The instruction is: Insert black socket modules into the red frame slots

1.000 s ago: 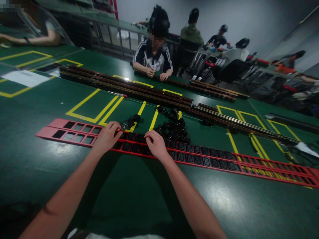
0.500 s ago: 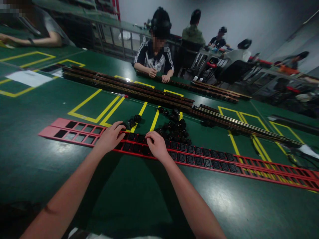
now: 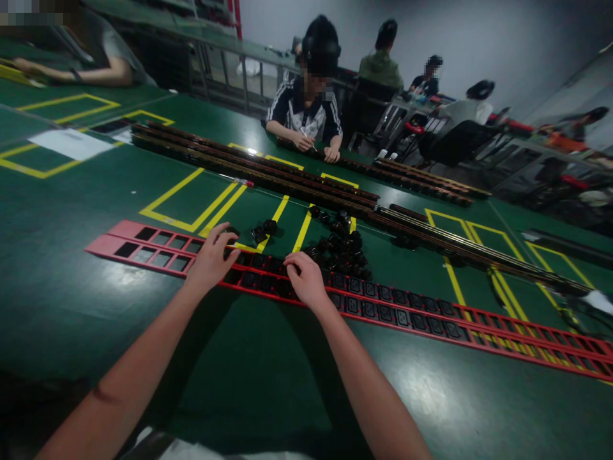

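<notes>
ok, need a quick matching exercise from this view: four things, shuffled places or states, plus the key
Things
1. red strips
2. black pile
3. white sheet
4. left hand

Places or states
A. heaped just beyond and to the right of the right hand
B. over the strips, thumb and fingers parted
C. long, with rows of slots, some filled and some not
D. lying flat at the upper left of the picture

Pairs: 1-C, 2-A, 3-D, 4-B
</notes>
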Tool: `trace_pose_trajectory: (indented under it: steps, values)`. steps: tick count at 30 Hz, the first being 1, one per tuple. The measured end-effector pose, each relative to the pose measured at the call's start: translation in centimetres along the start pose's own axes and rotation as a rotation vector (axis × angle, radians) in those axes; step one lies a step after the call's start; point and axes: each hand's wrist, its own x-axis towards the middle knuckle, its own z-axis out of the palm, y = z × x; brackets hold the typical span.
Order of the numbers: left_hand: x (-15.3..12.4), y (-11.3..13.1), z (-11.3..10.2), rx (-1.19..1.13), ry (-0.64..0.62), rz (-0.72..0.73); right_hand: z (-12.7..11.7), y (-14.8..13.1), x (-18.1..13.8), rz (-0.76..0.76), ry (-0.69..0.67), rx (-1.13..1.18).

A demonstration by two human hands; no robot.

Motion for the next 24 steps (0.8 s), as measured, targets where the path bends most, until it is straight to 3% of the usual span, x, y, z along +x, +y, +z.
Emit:
trace_pose_trajectory:
  steps: [4,17,21,24]
  values:
    - [-0.2,-0.3,-0.1,-0.059,0.036,0.036,0.1,0.0,-0.1,-0.007,0.002,0.006]
    - [-1.0,-1.5,0.2,-0.040,-0.098,-0.006,0.1,0.2,-0.1,-0.006,-0.001,0.007]
    - [-1.0,-1.5,0.6,-0.047,-0.040,0.000,0.2,0.2,-0.1,0.000,0.003,0.006]
    - [-0.9,-1.3,0.5,-0.074,0.050,0.083,0.2,0.2,-0.1,-0.005,0.010,0.007]
